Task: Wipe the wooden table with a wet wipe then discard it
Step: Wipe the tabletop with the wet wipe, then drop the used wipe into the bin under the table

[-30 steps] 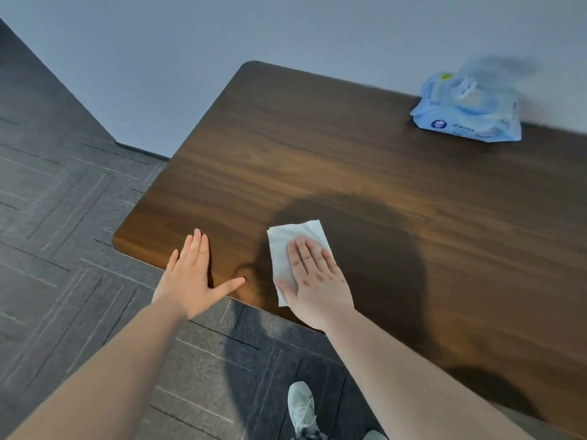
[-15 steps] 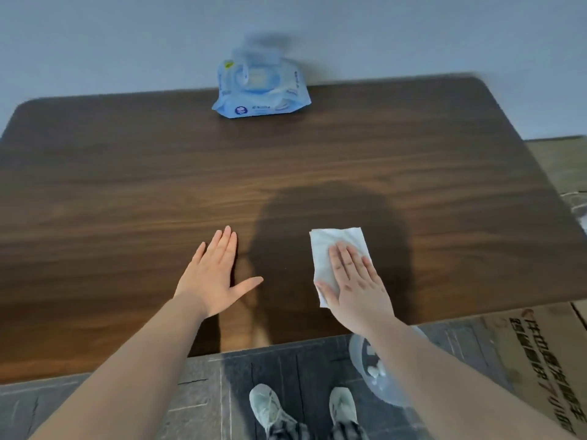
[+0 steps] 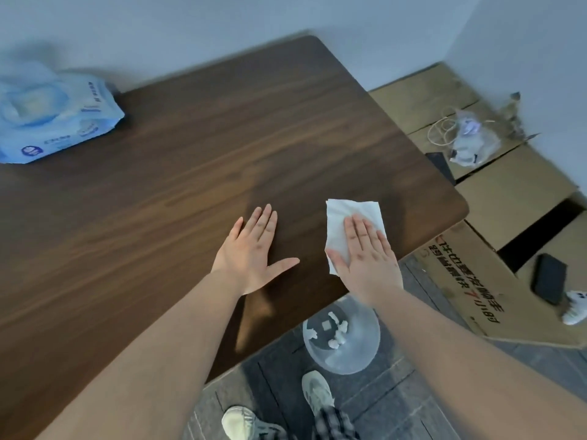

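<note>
Wiping step is in hand: wet wipe [image 3: 349, 222] is pressed flat on worktop [image 3: 190, 154] near its right edge by right hand [image 3: 365, 258], fingers spread, nothing gripped. Left hand [image 3: 252, 252] is laid flat, empty. Next, probably: wipe is bunched & dropped into clear bin [image 3: 341, 341] below.

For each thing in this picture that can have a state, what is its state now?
wet wipe: spread flat on the table, pressed under the right hand
right hand: flat, palm down on the wipe
left hand: flat, bare on the table
wipes pack: lying on the table; blurred, lid unclear
clear bin: on the floor, open, holding white wads
</note>
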Tool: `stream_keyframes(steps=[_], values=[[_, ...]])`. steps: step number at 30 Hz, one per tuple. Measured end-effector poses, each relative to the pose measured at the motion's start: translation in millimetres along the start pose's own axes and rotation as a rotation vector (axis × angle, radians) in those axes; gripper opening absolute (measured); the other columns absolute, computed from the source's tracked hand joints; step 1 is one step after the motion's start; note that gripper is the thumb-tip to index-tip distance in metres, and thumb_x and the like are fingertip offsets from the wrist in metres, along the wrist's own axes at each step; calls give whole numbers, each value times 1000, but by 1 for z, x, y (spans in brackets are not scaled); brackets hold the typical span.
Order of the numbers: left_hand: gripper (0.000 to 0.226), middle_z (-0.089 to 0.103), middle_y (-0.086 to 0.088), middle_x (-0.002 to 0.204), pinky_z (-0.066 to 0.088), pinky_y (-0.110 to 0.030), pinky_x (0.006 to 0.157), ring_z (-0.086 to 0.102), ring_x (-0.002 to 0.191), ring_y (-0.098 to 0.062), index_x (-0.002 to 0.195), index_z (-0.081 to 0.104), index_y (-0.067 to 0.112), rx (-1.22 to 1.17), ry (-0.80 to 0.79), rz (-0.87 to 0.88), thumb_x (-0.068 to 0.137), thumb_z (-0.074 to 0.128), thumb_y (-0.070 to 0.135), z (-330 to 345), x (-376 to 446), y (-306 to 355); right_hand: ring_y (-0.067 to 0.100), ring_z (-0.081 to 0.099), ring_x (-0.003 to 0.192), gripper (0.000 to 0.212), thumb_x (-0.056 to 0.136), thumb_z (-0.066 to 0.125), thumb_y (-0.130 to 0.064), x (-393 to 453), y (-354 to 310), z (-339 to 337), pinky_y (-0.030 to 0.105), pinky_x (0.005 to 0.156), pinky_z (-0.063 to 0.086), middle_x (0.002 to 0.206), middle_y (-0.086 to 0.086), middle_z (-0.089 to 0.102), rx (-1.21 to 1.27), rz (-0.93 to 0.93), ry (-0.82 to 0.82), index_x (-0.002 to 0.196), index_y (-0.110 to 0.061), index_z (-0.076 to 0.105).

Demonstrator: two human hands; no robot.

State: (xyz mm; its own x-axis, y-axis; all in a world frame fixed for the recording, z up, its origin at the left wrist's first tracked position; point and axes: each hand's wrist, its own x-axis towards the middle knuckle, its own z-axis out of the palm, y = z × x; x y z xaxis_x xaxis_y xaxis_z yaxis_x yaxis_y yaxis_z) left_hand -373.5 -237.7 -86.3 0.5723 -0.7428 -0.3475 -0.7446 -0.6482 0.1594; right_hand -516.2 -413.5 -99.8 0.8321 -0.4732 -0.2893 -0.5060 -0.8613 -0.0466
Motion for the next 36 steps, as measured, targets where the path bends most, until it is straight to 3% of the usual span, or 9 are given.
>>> stream_keyframes(steps=[12, 16, 19, 22, 24, 25, 27, 30, 36], values=[[93, -12, 1, 160, -7, -42, 118, -14, 145, -14, 149, -9, 17, 50, 95, 156, 80, 5, 77, -5, 111, 106, 16, -12, 146, 76, 92, 12, -64, 48, 115, -19, 31, 112, -12, 160, 0, -11, 133, 227, 1, 150, -19, -10], [91, -11, 2, 160, -7, -45, 118, -14, 145, -12, 150, -8, 19, 38, 107, 204, 81, 4, 77, -6, 134, 137, 20, 19, 145, 59, 99, 34, -45, 51, 136, -20, 35, 116, 15, 157, 3, 25, 300, 236, 205, 149, -15, 26], [90, -10, 3, 160, -7, -48, 118, -14, 145, -13, 150, -7, 21, 62, 123, 212, 81, 2, 77, 0, 137, 155, 20, 44, 130, 37, 99, 46, -22, 32, 148, -13, 29, 105, 34, 139, 3, 51, 475, 305, 429, 133, -10, 53], [89, -9, 3, 160, -6, -48, 118, -13, 145, -14, 150, -6, 22, 81, 159, 189, 81, 2, 77, 2, 137, 156, 14, 56, 99, 26, 99, 46, -20, 7, 154, -4, 24, 85, 41, 110, -2, 63, 640, 404, 467, 116, -11, 64], [88, -9, 3, 160, -6, -48, 118, -13, 145, -15, 150, -5, 22, 89, 165, 173, 81, 2, 76, 2, 138, 157, 18, 53, 71, 18, 98, 46, -18, -11, 159, 14, 30, 65, 37, 78, 1, 61, 730, 483, 434, 91, -12, 62], [88, -9, 2, 160, -5, -48, 118, -12, 145, -16, 151, -5, 21, 90, 161, 164, 82, 2, 75, 2, 138, 160, 23, 52, 68, 19, 98, 46, -17, -21, 162, 27, 32, 61, 34, 73, 6, 59, 752, 521, 379, 87, -9, 60], [87, -9, -1, 160, -4, -48, 118, -12, 146, -17, 150, -5, 18, 90, 166, 142, 84, 3, 73, 5, 137, 168, 30, 55, 72, 15, 97, 49, -14, -39, 164, 58, 33, 59, 35, 78, 11, 64, 755, 568, 246, 92, -10, 63], [86, -7, -1, 160, -4, -48, 118, -11, 146, -17, 150, -4, 17, 91, 190, 134, 85, 2, 72, 7, 136, 172, 23, 53, 74, 18, 96, 50, -16, -46, 158, 99, 29, 63, 39, 89, 8, 68, 683, 625, 35, 105, -12, 65], [82, -5, 2, 160, -4, -49, 118, -9, 146, -16, 151, -1, 22, 80, 207, 172, 86, 4, 72, 9, 136, 175, 26, 62, 77, 18, 96, 44, -18, -35, 124, 172, 34, 63, 48, 86, 6, 67, 630, 508, -235, 95, -15, 62]])
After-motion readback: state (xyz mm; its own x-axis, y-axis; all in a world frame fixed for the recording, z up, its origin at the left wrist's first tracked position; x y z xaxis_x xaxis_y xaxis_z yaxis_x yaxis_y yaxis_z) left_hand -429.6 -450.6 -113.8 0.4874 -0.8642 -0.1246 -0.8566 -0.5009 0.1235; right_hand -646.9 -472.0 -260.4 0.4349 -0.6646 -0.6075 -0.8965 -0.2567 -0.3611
